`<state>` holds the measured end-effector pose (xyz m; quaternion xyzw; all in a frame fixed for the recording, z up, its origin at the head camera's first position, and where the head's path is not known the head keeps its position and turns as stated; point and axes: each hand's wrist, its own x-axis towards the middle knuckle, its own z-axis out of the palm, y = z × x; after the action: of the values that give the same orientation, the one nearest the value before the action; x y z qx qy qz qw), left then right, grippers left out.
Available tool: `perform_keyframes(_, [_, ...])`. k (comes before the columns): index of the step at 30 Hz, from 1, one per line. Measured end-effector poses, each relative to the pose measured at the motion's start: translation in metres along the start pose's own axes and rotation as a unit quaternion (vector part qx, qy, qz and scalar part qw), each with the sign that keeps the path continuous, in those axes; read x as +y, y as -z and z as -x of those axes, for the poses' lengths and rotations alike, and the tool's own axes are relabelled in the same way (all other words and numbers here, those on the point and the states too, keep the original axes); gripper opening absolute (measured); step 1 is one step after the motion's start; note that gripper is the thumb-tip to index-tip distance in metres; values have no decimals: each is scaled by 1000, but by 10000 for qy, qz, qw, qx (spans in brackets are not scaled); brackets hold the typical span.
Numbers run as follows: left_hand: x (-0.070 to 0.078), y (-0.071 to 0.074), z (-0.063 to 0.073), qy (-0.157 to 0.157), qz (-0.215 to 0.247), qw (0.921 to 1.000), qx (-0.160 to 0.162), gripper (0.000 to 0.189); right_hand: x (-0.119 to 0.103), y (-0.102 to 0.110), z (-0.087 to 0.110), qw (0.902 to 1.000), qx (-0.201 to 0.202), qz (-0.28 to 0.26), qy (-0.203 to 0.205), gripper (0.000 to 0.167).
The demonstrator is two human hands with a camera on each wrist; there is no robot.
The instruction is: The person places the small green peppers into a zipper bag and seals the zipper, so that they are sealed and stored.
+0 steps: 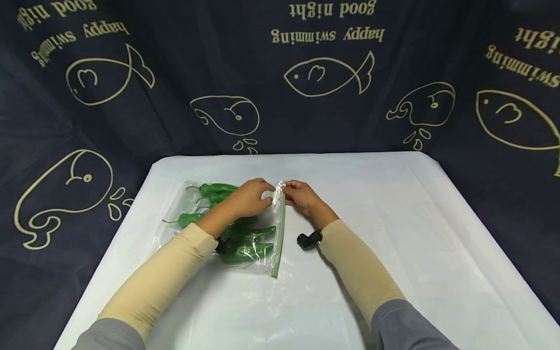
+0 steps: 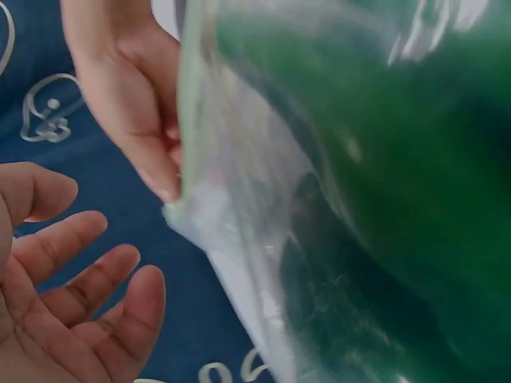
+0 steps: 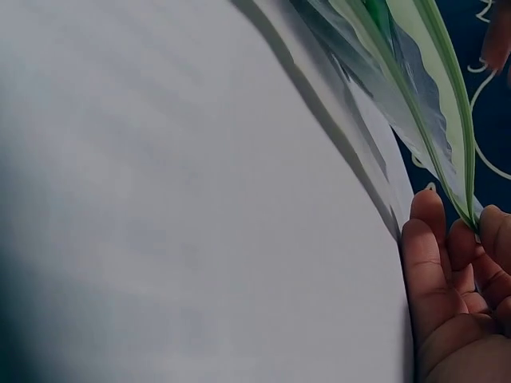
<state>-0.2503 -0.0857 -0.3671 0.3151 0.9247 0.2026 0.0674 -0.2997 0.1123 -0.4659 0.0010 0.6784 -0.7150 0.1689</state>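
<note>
A clear zip bag (image 1: 280, 238) with a green seal strip lies on its side, its mouth facing right. Several long green peppers (image 1: 249, 252) are inside, partly hidden by the left forearm. My right hand (image 1: 302, 198) pinches the far corner of the mouth between thumb and fingertip. From the right wrist view, the two green strips (image 3: 463, 104) stand apart and meet at that pinched corner. My left hand (image 1: 253, 198) is over the bag near the same corner; its fingers (image 2: 120, 275) are loosely bent, with nothing between them in the left wrist view.
The bag lies on a white-covered table (image 1: 393, 233). A dark blue cloth (image 1: 332, 121) with fish and whale drawings hangs behind it and at both sides. A small black camera (image 1: 308, 240) sits at the right wrist.
</note>
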Motion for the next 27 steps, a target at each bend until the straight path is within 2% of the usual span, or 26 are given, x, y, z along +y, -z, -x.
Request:
perform_keyframes(5, [-19, -7, -37, 432, 393, 9983, -79, 42, -1, 1, 1, 9999, -1, 134, 7, 20])
perform_keyframes(10, [-32, -14, -60, 605, 885, 9942, 19, 42, -2, 1, 1, 9999, -19, 155, -20, 20])
perform_keyframes(18, [-38, -25, -73, 1225, 1572, 9793, -358, 39, -2, 0, 3, 9999, -24, 124, 13, 22])
perform_keyframes(22, [-39, -27, -75, 1330, 1824, 9737, -320, 30, -2, 0, 4, 9999, -15, 121, -9, 22])
perform_keyframes(27, [-41, -31, -75, 1491, 2273, 9621, -221, 24, -3, 0, 6, 9999, 4, 143, 7, 22])
